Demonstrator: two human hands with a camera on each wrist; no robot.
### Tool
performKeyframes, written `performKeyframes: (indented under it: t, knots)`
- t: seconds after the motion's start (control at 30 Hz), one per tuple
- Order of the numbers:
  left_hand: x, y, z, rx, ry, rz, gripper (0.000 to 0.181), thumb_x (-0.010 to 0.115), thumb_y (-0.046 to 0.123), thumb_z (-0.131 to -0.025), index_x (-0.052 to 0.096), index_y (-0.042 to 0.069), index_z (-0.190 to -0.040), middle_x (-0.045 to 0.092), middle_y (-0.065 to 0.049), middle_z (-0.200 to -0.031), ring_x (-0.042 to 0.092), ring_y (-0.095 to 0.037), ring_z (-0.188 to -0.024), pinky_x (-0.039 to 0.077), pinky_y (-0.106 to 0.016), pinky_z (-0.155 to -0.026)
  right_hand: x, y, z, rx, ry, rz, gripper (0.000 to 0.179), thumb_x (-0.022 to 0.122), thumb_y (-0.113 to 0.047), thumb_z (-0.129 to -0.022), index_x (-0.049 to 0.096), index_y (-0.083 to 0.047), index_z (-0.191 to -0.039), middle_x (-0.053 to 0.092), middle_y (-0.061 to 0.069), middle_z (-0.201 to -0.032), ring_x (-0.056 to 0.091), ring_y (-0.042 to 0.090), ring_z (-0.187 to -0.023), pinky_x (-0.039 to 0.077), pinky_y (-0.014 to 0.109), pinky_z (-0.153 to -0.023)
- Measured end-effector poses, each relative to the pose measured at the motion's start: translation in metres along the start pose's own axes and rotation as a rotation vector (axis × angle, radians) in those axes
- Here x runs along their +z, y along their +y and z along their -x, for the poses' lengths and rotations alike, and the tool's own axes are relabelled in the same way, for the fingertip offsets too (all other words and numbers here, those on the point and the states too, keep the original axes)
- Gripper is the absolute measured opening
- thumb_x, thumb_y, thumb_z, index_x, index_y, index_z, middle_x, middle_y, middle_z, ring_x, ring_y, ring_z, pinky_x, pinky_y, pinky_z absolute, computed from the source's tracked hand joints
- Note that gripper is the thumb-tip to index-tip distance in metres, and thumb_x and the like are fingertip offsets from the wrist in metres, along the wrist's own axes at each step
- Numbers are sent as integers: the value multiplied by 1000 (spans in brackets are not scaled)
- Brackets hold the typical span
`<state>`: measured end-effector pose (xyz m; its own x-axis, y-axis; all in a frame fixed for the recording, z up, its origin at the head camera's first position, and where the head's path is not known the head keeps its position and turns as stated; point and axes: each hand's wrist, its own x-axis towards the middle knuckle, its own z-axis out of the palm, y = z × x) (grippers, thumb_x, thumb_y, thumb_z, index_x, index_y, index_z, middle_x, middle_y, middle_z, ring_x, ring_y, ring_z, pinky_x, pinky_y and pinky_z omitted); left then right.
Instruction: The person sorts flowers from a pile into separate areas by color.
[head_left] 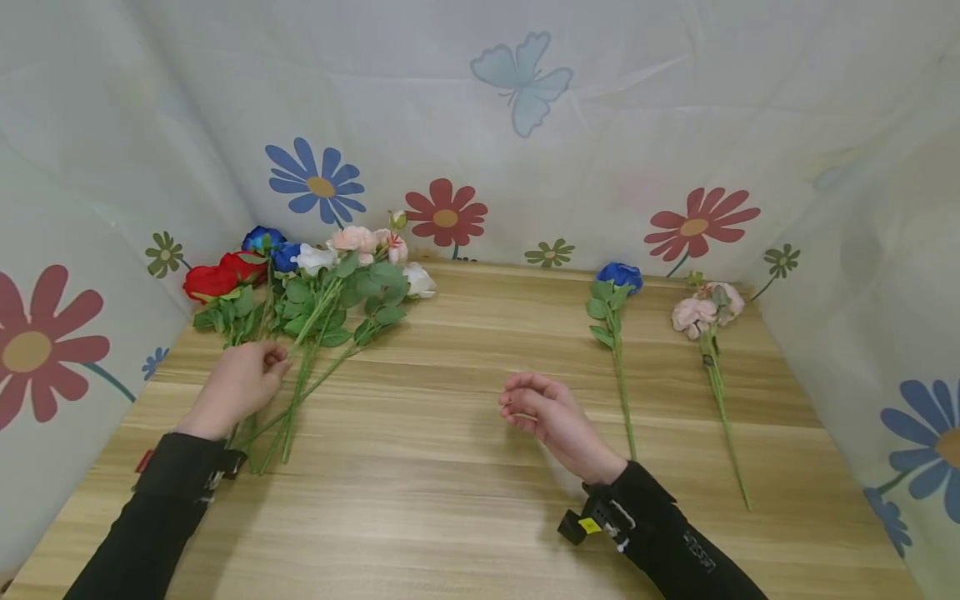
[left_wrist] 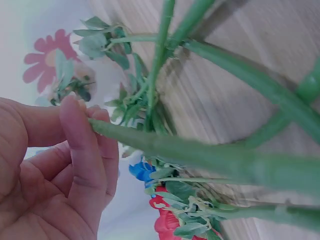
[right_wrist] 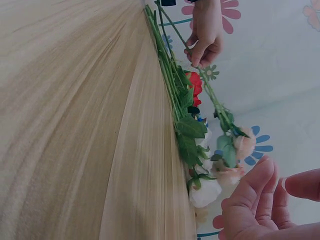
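Note:
My left hand (head_left: 242, 385) pinches the green stem (left_wrist: 150, 142) of an artificial flower spray between thumb and fingers. In the right wrist view that stem runs from the left hand (right_wrist: 206, 37) to pale pink blooms (right_wrist: 244, 146), raised off the table. Beneath and beside it lies a pile of artificial flowers: red roses (head_left: 212, 281), blue roses (head_left: 262, 239) and white roses (head_left: 418, 281), their stems crossing. Over the middle of the table my right hand (head_left: 551, 421) hangs with fingers loosely bent, holding nothing.
On the right of the wooden table (head_left: 420, 517) lie a single blue rose (head_left: 620, 277) and a pale pink flower spray (head_left: 696, 315), set apart. A flower-printed curtain (head_left: 600, 142) closes off the back and both sides.

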<state>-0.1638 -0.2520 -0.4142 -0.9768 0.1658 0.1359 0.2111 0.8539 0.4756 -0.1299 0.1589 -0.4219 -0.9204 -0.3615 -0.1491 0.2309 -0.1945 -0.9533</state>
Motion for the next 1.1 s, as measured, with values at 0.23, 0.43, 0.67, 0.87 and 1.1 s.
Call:
performKeyframes:
  t: [0.23,0.43,0.67,0.87,1.1]
  knots:
    - [0,11,-2,22,-13,59,16,53,12,-95,63,0,-98,60,-9,-81,50,-20,-64,40,-35,-60,0,1,1,-2,-16,8,20,47,-5,-97,46,7,-113,59,8,-97,60,15,-84,52,25,-77]
    - [5,29,-7,12,-84,196,23,53,16,-97,61,-3,-108,63,-15,-92,60,-25,-74,47,-38,-66,1,1,1,7,-18,36,29,47,-5,-97,41,13,-119,58,8,-98,59,15,-85,52,26,-79]
    - [25,52,-18,16,-177,422,25,52,15,-98,56,-6,-111,60,-21,-90,61,-31,-72,51,-35,-61,2,4,0,4,-45,94,23,49,-4,-94,46,8,-113,56,11,-98,58,17,-88,52,29,-82]
    - [47,71,-25,38,-258,550,23,52,14,-98,54,-5,-110,58,-24,-92,60,-33,-75,53,-46,-67,3,8,1,-14,-96,175,30,49,-3,-94,44,14,-117,57,18,-101,59,21,-88,51,36,-84]
    - [68,94,-32,62,-332,698,23,51,12,-98,50,-9,-108,53,-29,-95,58,-40,-82,53,-47,-72,7,10,1,-4,-142,269,35,49,-7,-95,43,16,-121,54,30,-108,60,27,-91,49,46,-87]
